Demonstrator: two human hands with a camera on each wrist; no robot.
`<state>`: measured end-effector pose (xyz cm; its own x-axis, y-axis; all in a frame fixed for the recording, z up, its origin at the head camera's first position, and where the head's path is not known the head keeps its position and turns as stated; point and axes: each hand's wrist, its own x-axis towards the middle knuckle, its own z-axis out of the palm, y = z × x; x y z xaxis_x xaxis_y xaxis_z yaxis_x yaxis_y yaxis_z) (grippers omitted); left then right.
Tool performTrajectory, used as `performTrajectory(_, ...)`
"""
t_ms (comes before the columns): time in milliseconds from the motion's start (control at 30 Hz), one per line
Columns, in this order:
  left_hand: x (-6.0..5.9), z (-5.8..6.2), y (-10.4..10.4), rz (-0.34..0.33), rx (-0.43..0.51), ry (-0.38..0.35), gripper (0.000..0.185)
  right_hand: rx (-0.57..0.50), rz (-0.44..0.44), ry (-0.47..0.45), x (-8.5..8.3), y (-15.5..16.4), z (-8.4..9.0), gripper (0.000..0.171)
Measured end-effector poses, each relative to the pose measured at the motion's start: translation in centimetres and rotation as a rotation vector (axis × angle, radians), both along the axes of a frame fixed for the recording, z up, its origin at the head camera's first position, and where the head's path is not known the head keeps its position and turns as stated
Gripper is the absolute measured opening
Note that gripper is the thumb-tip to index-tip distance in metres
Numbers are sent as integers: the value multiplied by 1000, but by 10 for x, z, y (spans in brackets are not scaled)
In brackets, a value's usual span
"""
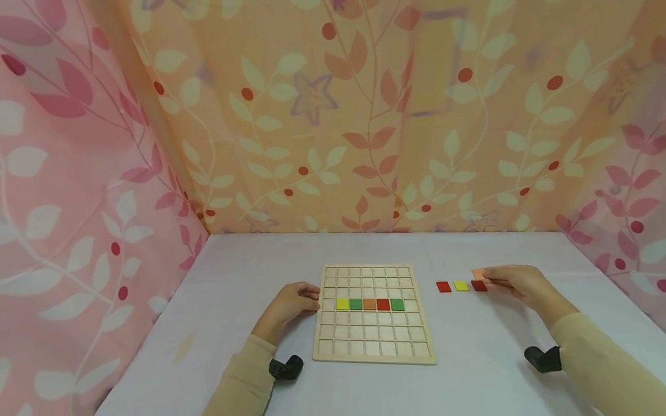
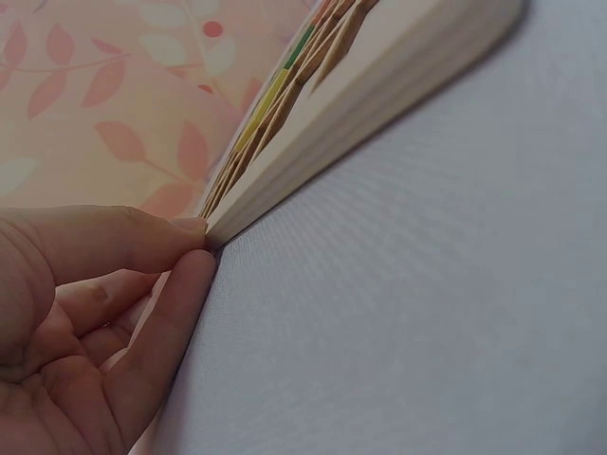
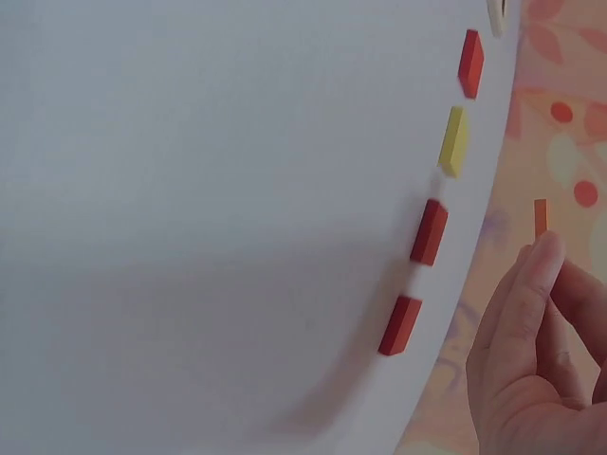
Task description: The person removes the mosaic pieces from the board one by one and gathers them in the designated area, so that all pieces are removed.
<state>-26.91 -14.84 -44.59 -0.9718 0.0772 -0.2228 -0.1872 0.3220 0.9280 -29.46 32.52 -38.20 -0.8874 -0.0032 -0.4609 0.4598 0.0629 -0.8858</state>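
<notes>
A wooden grid board (image 1: 369, 349) lies flat, holding a row of coloured square tiles: yellow (image 1: 342, 304), green (image 1: 356, 304), orange (image 1: 369, 304), red (image 1: 383, 304) and green again. At its left edge my left hand (image 1: 288, 304) pinches the rim between thumb and finger. My right hand (image 1: 517, 283) pinches an orange tile (image 3: 541, 216) by its edge, raised above the table. Below it lie a red tile (image 3: 470, 64), a yellow tile (image 3: 454, 142) and two darker red tiles (image 3: 429, 232); the last is hidden behind the hand in the head view.
A white cloth (image 1: 250, 254) covers the table. Floral curtains (image 1: 322, 133) hang behind and at both sides. Black wrist mounts (image 1: 286, 368) sit on both sleeves. The loose tiles form a row right of the board.
</notes>
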Motion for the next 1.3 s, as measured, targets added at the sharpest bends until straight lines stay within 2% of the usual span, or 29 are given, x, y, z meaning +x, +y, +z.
performTrajectory(67,0,0,-1,6,3,-2,36,1,-24,-10,-1,4,-1,19)
performTrajectory(100,0,0,-1,7,2,-2,36,7,-30,-14,-1,6,-1,20)
performTrajectory(200,0,1,-1,3,6,1,37,47,-42,-24,0,11,-2,41)
performTrajectory(267,1,2,0,4,7,-5,36,47,-44,-29,1,16,-2,48)
performTrajectory(367,1,3,1,5,18,-8,36,17,-56,-42,2,25,-2,28)
performTrajectory(433,1,3,1,7,29,-6,36,13,-59,-49,3,30,-2,31)
performTrajectory(567,0,2,1,7,34,8,36,51,-63,-65,3,39,-3,68)
performTrajectory(600,0,3,1,7,30,10,36,51,-70,-69,3,41,-3,67)
performTrajectory(733,0,3,0,11,30,9,37,10,-122,-83,1,49,-8,16)
performTrajectory(767,1,3,1,10,30,8,37,5,-136,-84,0,51,-9,9)
performTrajectory(833,1,3,1,7,30,8,37,16,-155,-86,-1,55,-12,11)
performTrajectory(933,1,4,1,3,27,7,37,46,-194,-92,-4,61,-16,23)
performTrajectory(967,1,4,1,0,25,8,37,40,-208,-95,-4,62,-17,22)
performTrajectory(1033,0,3,1,-2,22,8,36,25,-239,-104,-5,65,-20,7)
performTrajectory(1067,0,3,0,-2,23,6,36,16,-249,-105,-5,67,-22,7)
performTrajectory(1167,0,2,0,0,20,3,36,-26,-268,-101,-6,69,-25,25)
performTrajectory(1300,1,2,0,3,22,0,37,-10,-290,-89,-6,69,-27,16)
